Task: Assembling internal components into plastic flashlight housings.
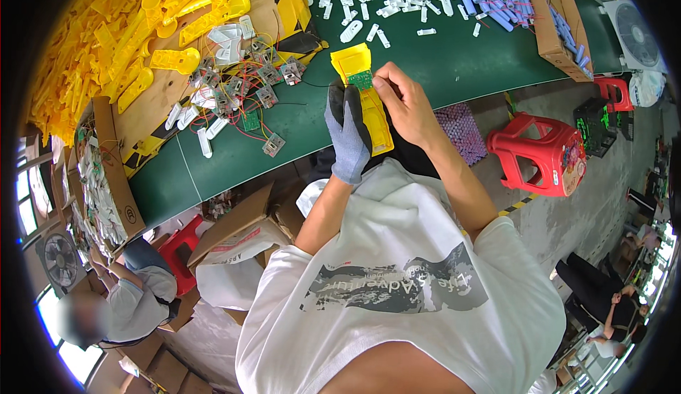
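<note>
A yellow plastic casing (pixel 377 126) stands over the table's front edge, gripped by my left hand (pixel 347 128) in a grey and black glove. Inside its upper part sits a small green circuit board (pixel 360 80). Bare and pinched, my right hand (pixel 404 103) has its thumb and forefinger at the board's right edge; what lies between the fingertips is too small to make out. To the left of the casing, a heap of small metal-and-board modules with red and black wires (pixel 266 96) lies on the green table (pixel 241 170).
Yellow casing parts (pixel 117 39) are piled at the far left. Small white plastic parts (pixel 425 32) and purple battery cells (pixel 496 0) lie across the back, beside a cardboard box (pixel 557 32). A red stool (pixel 535 154) stands right; another person (pixel 142 287) sits left.
</note>
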Demonstrator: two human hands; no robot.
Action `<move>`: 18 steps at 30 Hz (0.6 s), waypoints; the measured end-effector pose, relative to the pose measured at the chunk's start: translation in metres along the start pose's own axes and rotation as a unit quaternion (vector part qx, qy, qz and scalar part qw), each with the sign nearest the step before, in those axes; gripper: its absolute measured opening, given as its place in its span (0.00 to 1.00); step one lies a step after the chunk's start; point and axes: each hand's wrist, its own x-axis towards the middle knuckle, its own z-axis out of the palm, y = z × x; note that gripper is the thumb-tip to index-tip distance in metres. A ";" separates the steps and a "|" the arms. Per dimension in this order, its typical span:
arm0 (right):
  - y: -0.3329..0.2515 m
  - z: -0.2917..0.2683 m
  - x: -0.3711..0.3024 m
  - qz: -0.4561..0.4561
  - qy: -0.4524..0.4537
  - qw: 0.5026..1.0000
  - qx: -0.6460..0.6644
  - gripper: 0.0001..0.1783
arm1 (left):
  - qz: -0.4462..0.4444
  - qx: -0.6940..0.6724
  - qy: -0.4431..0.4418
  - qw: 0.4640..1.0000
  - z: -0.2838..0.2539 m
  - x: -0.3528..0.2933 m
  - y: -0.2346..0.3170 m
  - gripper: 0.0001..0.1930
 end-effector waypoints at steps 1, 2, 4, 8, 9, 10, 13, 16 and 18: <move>0.001 -0.002 0.001 0.015 -0.015 1.000 0.018 0.09 | -0.006 -0.028 0.003 1.000 -0.001 0.001 -0.002 0.09; 0.005 -0.004 0.001 0.012 -0.012 1.000 0.019 0.09 | -0.013 -0.056 0.006 0.998 -0.001 0.002 -0.002 0.09; 0.012 -0.006 0.002 0.006 -0.016 0.990 0.139 0.09 | -0.022 -0.108 0.015 0.994 0.002 0.005 -0.002 0.09; -0.005 -0.011 -0.020 -0.095 0.056 0.993 -0.044 0.21 | -0.030 -0.171 0.016 0.985 0.007 0.011 0.000 0.10; -0.007 -0.012 -0.023 -0.091 0.050 0.990 -0.091 0.27 | -0.037 -0.150 0.015 0.988 0.002 0.012 -0.006 0.11; -0.007 -0.012 -0.025 -0.092 0.054 0.990 -0.088 0.27 | -0.036 -0.145 0.012 0.989 0.004 0.010 -0.004 0.11; -0.004 -0.010 -0.027 -0.095 0.051 0.987 -0.116 0.30 | -0.023 -0.173 0.032 0.984 0.009 0.008 0.001 0.11; -0.001 -0.014 -0.030 -0.099 0.038 0.986 -0.125 0.30 | -0.008 -0.167 0.050 0.985 0.009 0.010 0.003 0.11; 0.004 -0.014 -0.031 -0.110 0.049 0.985 -0.125 0.30 | -0.041 -0.128 0.039 0.990 0.004 0.015 -0.001 0.11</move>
